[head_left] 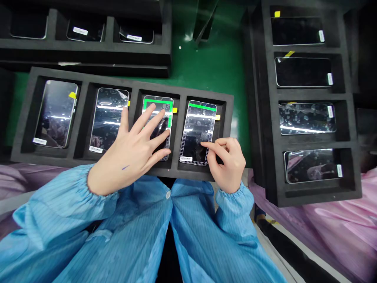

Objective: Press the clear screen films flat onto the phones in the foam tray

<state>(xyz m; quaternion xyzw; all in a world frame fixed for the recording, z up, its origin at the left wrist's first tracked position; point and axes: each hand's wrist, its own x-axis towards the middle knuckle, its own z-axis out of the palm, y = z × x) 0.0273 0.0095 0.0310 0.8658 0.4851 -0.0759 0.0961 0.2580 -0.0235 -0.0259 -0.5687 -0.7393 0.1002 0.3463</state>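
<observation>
In front of me lies a black foam tray with a row of smartphones in its compartments. My left hand is spread, palm down, over the third phone, whose screen shows a green band along its top and right side. Whether all its fingertips touch the glass I cannot tell. My right hand points its index finger at the fourth phone, the tip at the screen's lower right; the other fingers are curled, holding nothing visible. That screen has a green top bar and a white grid border. The second phone is dark.
The first phone lies dark at the tray's left end. Another foam tray of phones stands behind, and a third tray is at the right. Green table surface shows between them. Pink-clothed people are at the sides.
</observation>
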